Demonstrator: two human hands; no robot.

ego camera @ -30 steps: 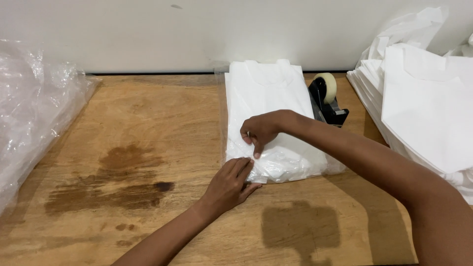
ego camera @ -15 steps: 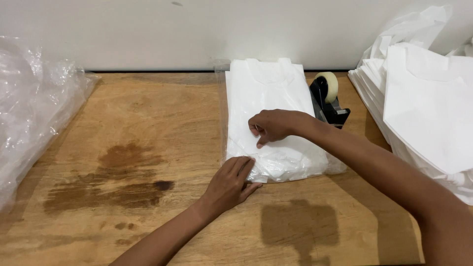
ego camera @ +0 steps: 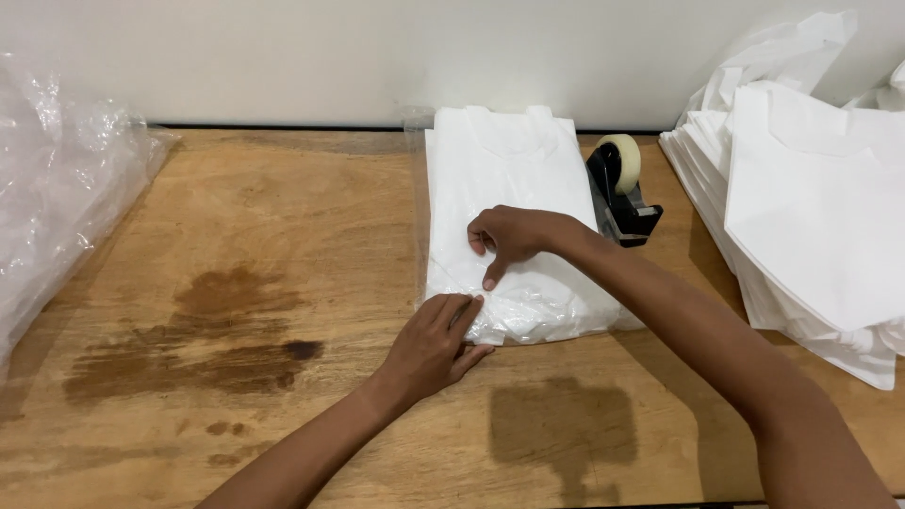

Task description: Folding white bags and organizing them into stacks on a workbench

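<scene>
Centre: a folded white garment in a clear plastic bag (ego camera: 509,217) lies on the wooden bench (ego camera: 283,217), its far end near the wall (ego camera: 377,57).
Near end: the left hand (ego camera: 436,344) rests at the bag's near edge; the right hand (ego camera: 514,240) presses on top, just behind it.
Right of bag: a black tape dispenser with a tape roll (ego camera: 622,188) stands just beside it.
Far right: a stack of folded white garments (ego camera: 811,226).
Far left: a heap of clear plastic bags (ego camera: 57,207).

matt white cloth garment (ego camera: 504,184) in glossy, crinkled clear plastic bag (ego camera: 547,316) on smooth, stained wooden table (ego camera: 264,283).
</scene>
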